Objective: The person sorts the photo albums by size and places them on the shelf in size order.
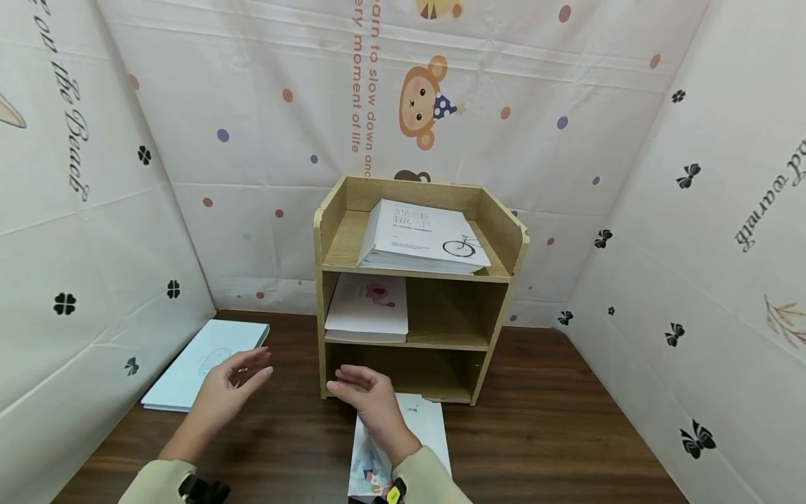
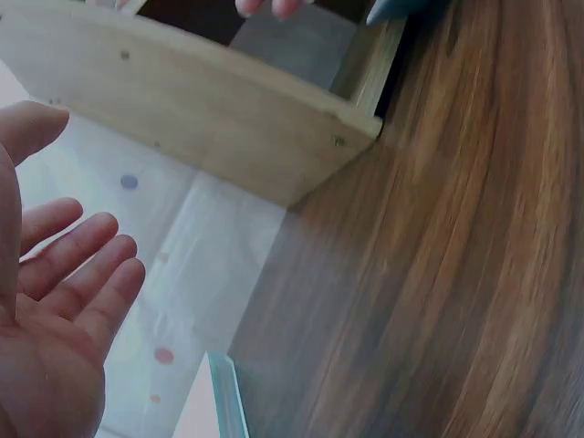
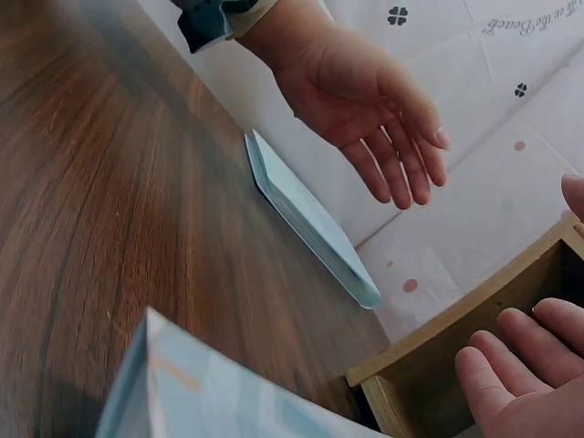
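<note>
My left hand (image 1: 228,385) hovers over the table with relaxed fingers, just right of a pale blue book (image 1: 204,364) lying flat at the left. Nothing is in its grasp. My right hand (image 1: 373,402) is held in front of the shelf's bottom compartment, fingers loosely bent and holding nothing. Below it lies a book with a light illustrated cover (image 1: 422,434), partly covered by the hand and sleeve. The wooden shelf (image 1: 497,336) has three levels. White books with a bicycle cover (image 1: 428,234) rest on top, and a book with a pink drawing (image 1: 368,308) lies in the middle compartment.
The dark wooden table (image 1: 535,420) carries everything. Printed white cloth walls (image 1: 252,175) close in the back, left and right sides. The shelf stands close to the back wall.
</note>
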`<state>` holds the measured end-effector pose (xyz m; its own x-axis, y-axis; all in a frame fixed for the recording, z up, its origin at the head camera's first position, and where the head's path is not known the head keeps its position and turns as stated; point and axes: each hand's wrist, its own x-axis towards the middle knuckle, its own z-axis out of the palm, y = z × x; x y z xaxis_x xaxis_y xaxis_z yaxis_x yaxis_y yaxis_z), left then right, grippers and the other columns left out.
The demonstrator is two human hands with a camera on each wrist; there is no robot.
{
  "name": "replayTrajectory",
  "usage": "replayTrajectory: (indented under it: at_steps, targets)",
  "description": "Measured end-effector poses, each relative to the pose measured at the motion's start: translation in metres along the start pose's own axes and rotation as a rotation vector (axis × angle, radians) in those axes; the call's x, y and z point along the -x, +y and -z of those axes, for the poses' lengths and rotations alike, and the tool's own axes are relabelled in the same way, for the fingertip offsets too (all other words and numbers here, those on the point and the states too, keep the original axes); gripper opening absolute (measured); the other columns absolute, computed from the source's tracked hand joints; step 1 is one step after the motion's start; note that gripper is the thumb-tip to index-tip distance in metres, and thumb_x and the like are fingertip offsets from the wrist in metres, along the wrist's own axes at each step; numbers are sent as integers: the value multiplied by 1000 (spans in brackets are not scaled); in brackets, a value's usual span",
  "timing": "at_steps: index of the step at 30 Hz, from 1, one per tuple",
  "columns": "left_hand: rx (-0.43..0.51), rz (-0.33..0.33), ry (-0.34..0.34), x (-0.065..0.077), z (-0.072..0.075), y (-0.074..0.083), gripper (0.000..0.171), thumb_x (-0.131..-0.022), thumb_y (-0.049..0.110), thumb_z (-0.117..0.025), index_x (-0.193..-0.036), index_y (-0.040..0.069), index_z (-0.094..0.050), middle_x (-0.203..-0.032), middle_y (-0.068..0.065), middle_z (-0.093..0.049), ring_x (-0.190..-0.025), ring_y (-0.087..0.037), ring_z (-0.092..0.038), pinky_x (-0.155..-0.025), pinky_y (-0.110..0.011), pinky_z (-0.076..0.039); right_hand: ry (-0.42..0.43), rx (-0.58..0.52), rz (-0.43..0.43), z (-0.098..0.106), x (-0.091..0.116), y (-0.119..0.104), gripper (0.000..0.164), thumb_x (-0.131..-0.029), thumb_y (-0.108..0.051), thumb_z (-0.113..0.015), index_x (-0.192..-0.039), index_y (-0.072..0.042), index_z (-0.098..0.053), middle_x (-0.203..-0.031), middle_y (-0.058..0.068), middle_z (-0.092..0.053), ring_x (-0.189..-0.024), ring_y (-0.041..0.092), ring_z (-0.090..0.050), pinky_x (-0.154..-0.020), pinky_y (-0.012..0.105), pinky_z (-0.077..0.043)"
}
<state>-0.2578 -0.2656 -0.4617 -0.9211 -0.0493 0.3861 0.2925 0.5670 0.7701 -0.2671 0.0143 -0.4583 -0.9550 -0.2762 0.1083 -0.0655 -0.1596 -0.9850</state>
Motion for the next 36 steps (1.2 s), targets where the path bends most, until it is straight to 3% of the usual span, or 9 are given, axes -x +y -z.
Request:
replayTrajectory:
  at_steps: [5, 9, 11, 16, 18, 23, 28, 31, 36]
  targets:
    - [-23, 2, 26, -3, 9, -10, 48, -99, 30, -70, -138, 3, -61, -131, -19, -68, -106, 14, -56, -87, -4, -49, 10, -55, -35, -9, -3, 3, 43, -91, -16, -79, -128, 2, -67, -130, 20, -69, -118, 23, -68, -97, 29, -58]
    - [-65, 27, 37, -5, 17, -20, 52, -99, 33, -70, -138, 1, -60, -131, -21, -67, -105, 14, -56, -86, -5, -50, 2, -106, -64, -15, -7, 8, 48, -90, -16, -79, -130, 6, -64, -129, 21, -69, -109, 17, -71, -100, 37, -58]
    - [-97, 46, 37, -6, 20, -25, 53, -99, 35, -70, -139, 2, -60, -131, -21, -67, -106, 7, -60, -85, -6, -51, 0, -126, -73, -19, -8, 10, 51, -90, -17, -80, -130, 8, -63, -127, 21, -70, -107, 17, -72, -102, 43, -57]
    - [-174, 75, 45, -7, 29, -35, 54, -99, 37, -68, -139, 1, -59, -129, -23, -67, -112, -30, -67, -81, -8, -52, 3, -162, -101, -28, -9, 13, 49, -88, -18, -81, -127, 7, -65, -123, 19, -72, -108, 19, -72, -105, 48, -54]
    - [-192, 82, 57, -8, 32, -38, 55, -99, 37, -69, -138, 0, -60, -127, -24, -68, -111, -36, -67, -79, -7, -51, 14, -179, -116, -32, -10, 13, 47, -88, -18, -82, -126, 5, -66, -122, 17, -72, -110, 20, -72, -107, 48, -53]
    - [-226, 109, 79, -11, 40, -48, 54, -98, 37, -69, -134, -2, -62, -122, -24, -69, -103, -22, -68, -75, -4, -47, 62, -199, -142, -44, -12, 16, 45, -87, -19, -83, -123, 3, -67, -118, 12, -73, -112, 22, -71, -107, 48, -53]
    - [-258, 136, 74, -12, 49, -57, 55, -100, 35, -67, -136, -6, -59, -123, -29, -66, -109, -42, -66, -82, -33, -60, 106, -210, -156, -54, -16, 20, 45, -85, -17, -84, -121, 4, -67, -117, 13, -72, -112, 22, -70, -106, 49, -54]
    - [-281, 156, 74, -14, 54, -63, 56, -101, 33, -65, -137, -8, -57, -124, -33, -64, -112, -49, -63, -89, -53, -57, 119, -216, -158, -59, -17, 23, 44, -86, -16, -83, -121, 5, -66, -115, 13, -73, -111, 23, -70, -105, 50, -54]
    - [-295, 233, 42, -17, 61, -71, 59, -103, 33, -61, -140, -12, -51, -131, -37, -57, -117, -53, -56, -96, -65, -50, 142, -229, -186, -69, -21, 27, 42, -85, -14, -84, -119, 4, -68, -111, 12, -75, -107, 24, -71, -104, 49, -55]
